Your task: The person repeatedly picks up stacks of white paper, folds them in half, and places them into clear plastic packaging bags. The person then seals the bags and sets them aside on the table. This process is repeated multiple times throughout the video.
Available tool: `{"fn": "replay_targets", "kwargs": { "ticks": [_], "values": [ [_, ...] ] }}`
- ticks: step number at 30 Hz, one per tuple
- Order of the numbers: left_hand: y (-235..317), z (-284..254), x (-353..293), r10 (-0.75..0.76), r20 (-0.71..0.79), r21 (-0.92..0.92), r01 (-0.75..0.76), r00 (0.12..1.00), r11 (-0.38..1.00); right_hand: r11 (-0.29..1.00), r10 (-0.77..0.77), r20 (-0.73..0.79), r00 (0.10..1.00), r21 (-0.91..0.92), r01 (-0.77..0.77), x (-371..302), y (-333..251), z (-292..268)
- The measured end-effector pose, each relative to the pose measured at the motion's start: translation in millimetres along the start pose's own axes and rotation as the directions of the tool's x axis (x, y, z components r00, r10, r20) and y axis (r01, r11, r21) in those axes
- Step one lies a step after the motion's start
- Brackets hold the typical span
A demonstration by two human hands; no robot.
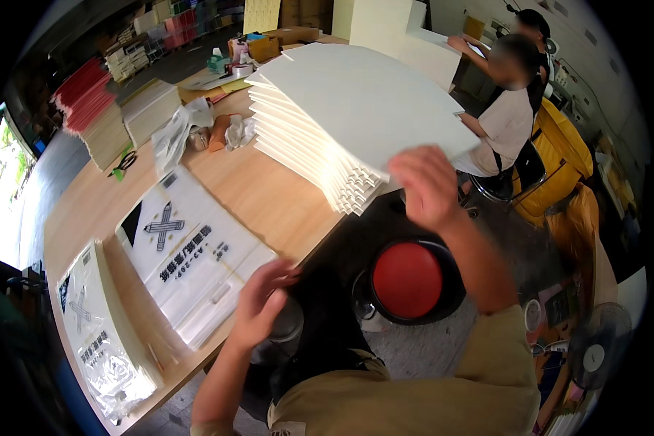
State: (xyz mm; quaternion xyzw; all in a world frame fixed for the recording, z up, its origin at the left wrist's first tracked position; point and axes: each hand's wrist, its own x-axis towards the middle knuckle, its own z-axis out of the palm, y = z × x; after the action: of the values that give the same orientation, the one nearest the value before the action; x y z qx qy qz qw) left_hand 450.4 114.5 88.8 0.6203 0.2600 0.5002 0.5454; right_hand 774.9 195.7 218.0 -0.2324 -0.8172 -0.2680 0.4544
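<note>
My left hand (262,301) is over the table's near edge, thumb apart from the slightly curled fingers, with nothing in it. Next to it lies a pile of clear plastic bags (189,251) printed with a crossed pencil-and-ruler picture. My right hand (426,185) is at the near right edge of a tall stack of white paper sheets (356,98). Its fingers are bent and blurred; whether they touch the top sheet I cannot tell. The stack is layered in offset bundles. Farther left, a filled bag of paper (102,338) lies on the table.
Black scissors (126,163), crumpled plastic (182,134) and an orange object (219,134) lie on the table (265,178). Beyond are red-topped paper piles (87,102). A red stool (407,280) stands right of me. Two people (512,109) are at the far right. A fan (596,352) stands lower right.
</note>
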Motion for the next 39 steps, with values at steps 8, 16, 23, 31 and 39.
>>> {"fn": "replay_targets", "kwargs": {
  "ticks": [8, 16, 23, 31, 39],
  "values": [
    [38.8, 76.9, 143.2, -0.357, 0.124, -0.709, 0.334, 0.926, 0.621, 0.996, -0.089, 0.224, 0.970, -0.001, 0.092, -15.3, -91.5, -35.0],
    [29.3, 53.3, 101.3, -0.346, -0.042, -0.595, 0.255, 0.937, 0.762, 0.591, 0.780, 0.284, 0.557, -0.043, -0.806, -57.2, 22.5, -92.3],
    [12.4, 15.0, 17.1, -0.398, -0.146, -0.557, 0.257, 0.906, 0.789, -0.340, 0.633, 0.770, 0.084, 0.374, -0.863, -92.5, -7.0, -46.4],
    [52.3, -42.2, -118.0, -0.167, -0.409, -0.195, 0.093, 0.897, 0.976, -0.285, 0.434, 0.847, 0.307, 0.453, -0.845, -39.8, -95.0, 29.6],
    [15.7, -75.2, -177.1, -0.611, -0.651, -0.569, 0.243, 0.451, 0.785, -0.548, 0.031, 0.996, -0.081, -0.051, -0.835, -65.9, -157.7, 146.5]
  ]
}}
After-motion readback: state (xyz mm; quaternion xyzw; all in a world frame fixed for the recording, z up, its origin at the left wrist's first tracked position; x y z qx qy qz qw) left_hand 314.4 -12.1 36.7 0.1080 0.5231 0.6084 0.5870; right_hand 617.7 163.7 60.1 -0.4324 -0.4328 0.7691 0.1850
